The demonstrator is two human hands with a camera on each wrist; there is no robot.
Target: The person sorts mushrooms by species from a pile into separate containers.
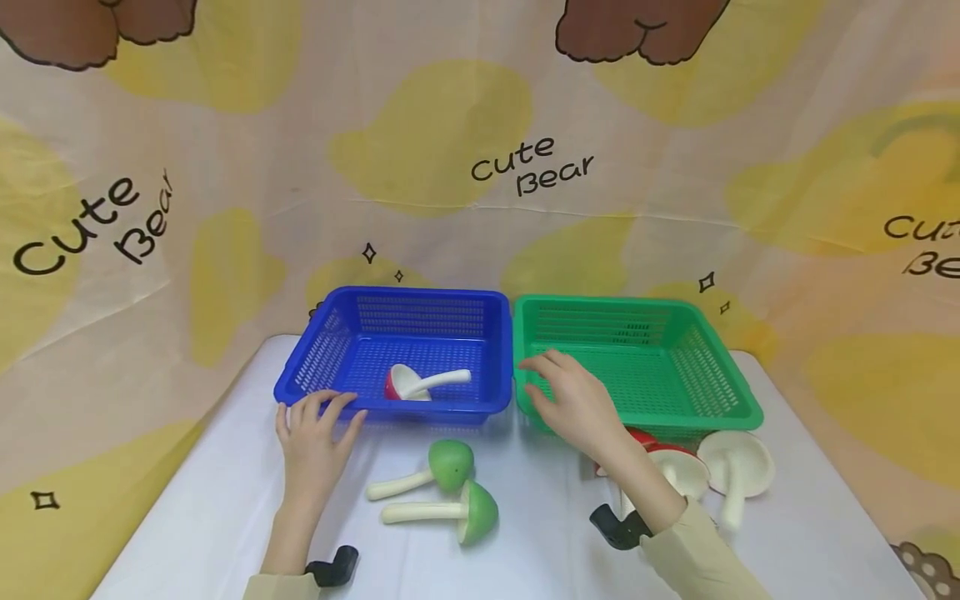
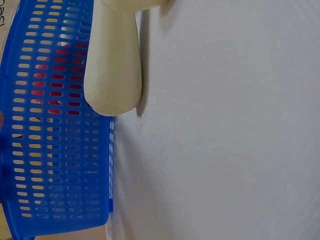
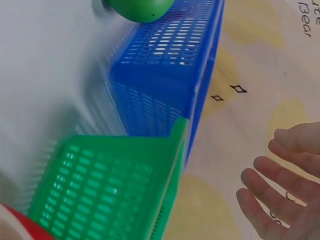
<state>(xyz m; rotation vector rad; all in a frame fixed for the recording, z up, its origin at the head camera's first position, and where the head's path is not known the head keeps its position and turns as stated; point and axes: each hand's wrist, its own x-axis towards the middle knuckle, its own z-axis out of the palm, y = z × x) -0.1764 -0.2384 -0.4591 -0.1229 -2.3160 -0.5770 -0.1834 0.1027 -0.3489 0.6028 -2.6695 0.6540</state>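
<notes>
Blue basket (image 1: 390, 350) holding one red mushroom (image 1: 420, 384), green basket (image 1: 637, 358) alongside; left hand (image 1: 315, 437) relaxed at blue rim, right hand (image 1: 573, 400) loosely spread over green rim, both empty; green mushrooms (image 1: 450, 492) on desk (image 1: 187, 517) best lifted by stems.

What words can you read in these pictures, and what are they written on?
"Cute Bear": printed on the backdrop cloth, middle.
"Cute Bear": same cloth, left.
"Cu... Be...": same cloth, right edge, cut off.
"...Bear": right wrist view, top corner, partly cut off.
The baskets and toy mushrooms show no words.
</notes>
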